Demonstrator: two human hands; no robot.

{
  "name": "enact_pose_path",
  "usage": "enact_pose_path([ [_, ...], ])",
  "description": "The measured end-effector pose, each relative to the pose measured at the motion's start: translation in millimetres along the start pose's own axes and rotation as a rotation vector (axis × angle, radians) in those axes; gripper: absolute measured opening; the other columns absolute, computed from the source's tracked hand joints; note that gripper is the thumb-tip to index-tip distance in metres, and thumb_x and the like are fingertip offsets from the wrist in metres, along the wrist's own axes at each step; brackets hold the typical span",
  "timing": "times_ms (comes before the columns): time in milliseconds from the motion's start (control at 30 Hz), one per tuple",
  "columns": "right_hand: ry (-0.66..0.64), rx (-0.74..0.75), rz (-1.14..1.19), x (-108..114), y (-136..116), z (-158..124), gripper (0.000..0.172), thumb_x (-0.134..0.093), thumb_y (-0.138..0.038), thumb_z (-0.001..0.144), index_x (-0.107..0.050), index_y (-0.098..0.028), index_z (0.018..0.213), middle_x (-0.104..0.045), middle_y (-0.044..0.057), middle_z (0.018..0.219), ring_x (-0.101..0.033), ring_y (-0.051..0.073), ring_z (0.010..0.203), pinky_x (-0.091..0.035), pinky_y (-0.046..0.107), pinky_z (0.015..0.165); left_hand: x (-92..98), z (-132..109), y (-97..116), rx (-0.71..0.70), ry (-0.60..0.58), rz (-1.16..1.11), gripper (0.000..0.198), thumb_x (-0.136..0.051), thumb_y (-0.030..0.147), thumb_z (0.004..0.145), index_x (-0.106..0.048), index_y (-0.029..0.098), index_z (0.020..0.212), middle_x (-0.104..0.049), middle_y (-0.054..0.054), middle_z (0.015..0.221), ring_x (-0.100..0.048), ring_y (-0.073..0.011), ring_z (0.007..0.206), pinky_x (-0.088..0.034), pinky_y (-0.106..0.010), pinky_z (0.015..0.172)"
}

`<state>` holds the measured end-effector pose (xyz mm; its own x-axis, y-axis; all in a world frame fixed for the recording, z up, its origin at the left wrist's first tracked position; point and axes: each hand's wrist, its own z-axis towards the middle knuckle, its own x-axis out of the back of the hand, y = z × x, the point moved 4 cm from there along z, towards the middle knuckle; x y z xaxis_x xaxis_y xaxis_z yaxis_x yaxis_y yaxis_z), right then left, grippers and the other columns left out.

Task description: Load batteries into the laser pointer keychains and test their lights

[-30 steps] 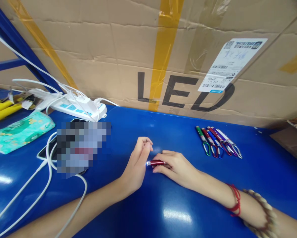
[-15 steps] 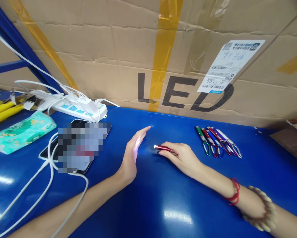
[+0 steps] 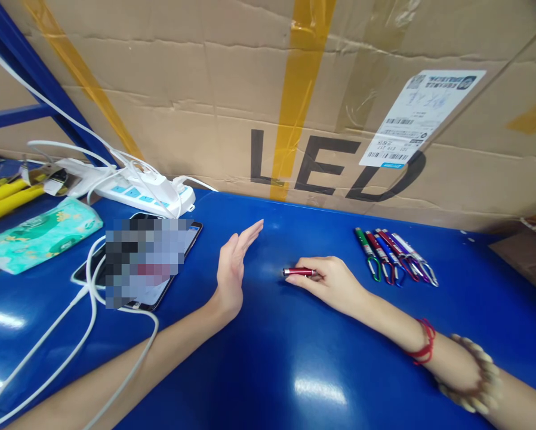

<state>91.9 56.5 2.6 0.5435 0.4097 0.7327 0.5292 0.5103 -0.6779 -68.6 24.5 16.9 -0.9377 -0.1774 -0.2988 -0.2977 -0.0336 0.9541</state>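
Observation:
My right hand (image 3: 328, 282) grips a small red flashlight (image 3: 299, 272) between thumb and fingers, its silver end pointing left. Facing that end, a short gap away, my left hand (image 3: 234, 269) is raised on edge with its fingers stretched out and nothing in it. No bright spot shows on the left palm. To the right of my right hand lies a row of several small flashlights (image 3: 384, 254) in green, red, blue, purple and silver, with carabiner clips at their near ends.
A large cardboard box (image 3: 205, 107) stands behind the blue table (image 3: 268, 370). On the left are a white power strip (image 3: 142, 194), phones (image 3: 190, 239) partly blurred out, a green tissue pack (image 3: 48, 236) and yellow-handled items (image 3: 12, 200). A white cable (image 3: 89, 322) crosses my left forearm.
The bright glow on my left palm has gone out. My left hand has shifted slightly left, its fingers more upright. My right hand keeps hold of the red flashlight, moved slightly right.

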Motion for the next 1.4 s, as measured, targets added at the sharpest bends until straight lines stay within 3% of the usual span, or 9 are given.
enact_pose_path([
  [433,-0.001,0.101,-0.049,2.8,0.3,0.5,0.04,-0.039,-0.051,0.091,-0.063,-0.019,0.087,-0.063,0.0,0.068,-0.055,0.011,0.055,-0.036,0.021,0.055,-1.0,3.3,-1.3,0.01,-0.031,0.071,0.062,-0.023,0.041,0.085,-0.047,0.003,0.127,-0.05,-0.013,0.132,-0.042,-0.0234,0.126,-0.025,-0.037,0.11],
  [733,-0.018,0.049,-0.073,1.2,0.0,0.3,0.04,-0.042,-0.052,0.089,-0.06,-0.018,0.077,-0.059,-0.001,0.062,-0.053,0.011,0.054,-0.035,0.021,0.052,1.5,3.5,-0.5,-0.001,-0.022,0.091,0.058,-0.029,0.041,0.083,-0.054,0.007,0.122,-0.054,-0.012,0.128,-0.045,-0.0267,0.123,-0.027,-0.04,0.109],
  [1000,-0.004,0.074,-0.089,1.7,1.4,-0.1,0.032,-0.044,-0.046,0.091,-0.061,-0.018,0.085,-0.065,0.001,0.071,-0.059,0.013,0.06,-0.037,0.021,0.055,2.4,3.4,-1.3,-0.003,-0.025,0.155,0.06,-0.028,0.044,0.082,-0.053,0.009,0.124,-0.052,-0.011,0.13,-0.045,-0.0273,0.123,-0.028,-0.041,0.107],
  [1200,-0.032,0.104,-0.126,1.3,-1.2,0.8,0.026,-0.041,-0.039,0.094,-0.06,-0.021,0.093,-0.067,0.0,0.083,-0.062,0.014,0.072,-0.04,0.023,0.064,1.9,3.5,-2.4,0.001,-0.022,0.151,0.06,-0.022,0.043,0.084,-0.053,0.009,0.123,-0.053,-0.011,0.13,-0.044,-0.0259,0.124,-0.026,-0.041,0.108],
  [1400,-0.075,0.093,-0.087,4.4,-4.5,-0.2,0.037,-0.026,-0.034,0.098,-0.059,-0.021,0.089,-0.066,0.0,0.087,-0.062,0.013,0.079,-0.04,0.024,0.072,2.6,3.5,-3.5,0.004,-0.023,0.16,0.059,-0.024,0.043,0.084,-0.052,0.009,0.123,-0.053,-0.011,0.129,-0.045,-0.0262,0.123,-0.026,-0.042,0.107],
])
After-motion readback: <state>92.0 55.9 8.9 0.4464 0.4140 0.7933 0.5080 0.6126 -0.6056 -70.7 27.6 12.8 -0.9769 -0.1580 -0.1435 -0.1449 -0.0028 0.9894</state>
